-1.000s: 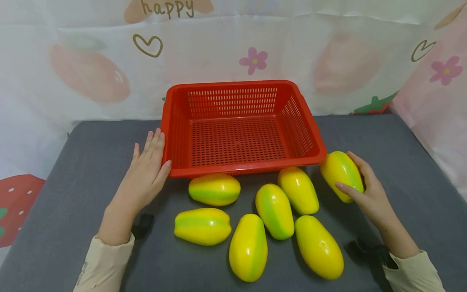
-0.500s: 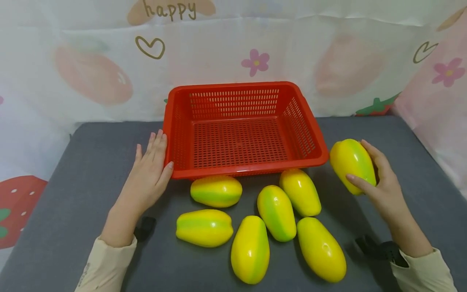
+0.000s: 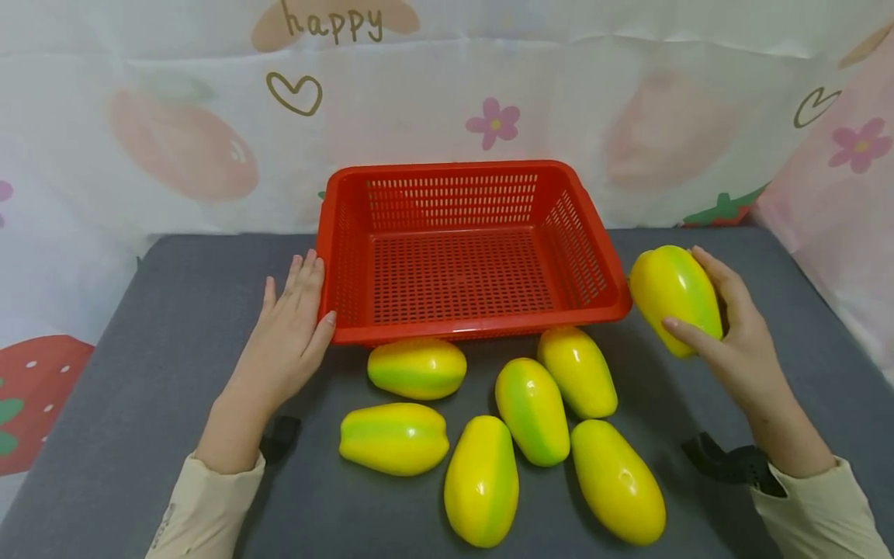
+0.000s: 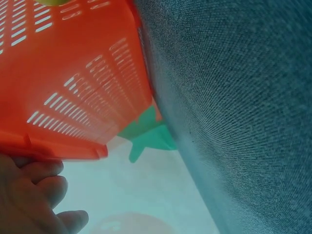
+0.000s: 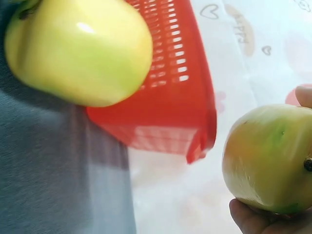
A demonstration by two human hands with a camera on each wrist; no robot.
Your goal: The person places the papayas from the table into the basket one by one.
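My right hand (image 3: pixel 746 341) grips a yellow papaya with green streaks (image 3: pixel 672 295), thumb on the near side and fingers round the far side. The fruit is raised beside the right end of a red plastic basket (image 3: pixel 482 322). In the right wrist view the held papaya (image 5: pixel 265 158) shows its dark stem spot, level with the basket rim (image 5: pixel 207 112). At the basket's left side, my left hand (image 3: pixel 279 338) rests with extended fingers along the rim. The left wrist view has those fingertips (image 4: pixel 51 187) just under the rim (image 4: pixel 63 155).
Several more papayas lie on the grey cloth in front of the basket, among them one lengthwise against its front wall (image 3: pixel 417 369) and one at the near right (image 3: pixel 618 483). Behind the table (image 3: pixel 209 287) hangs a pale printed curtain (image 3: pixel 405 101).
My right hand has lifted the papaya, moving it away from me and slightly to the right. My left hand stays at the basket's side; the whole head view has shifted a little.
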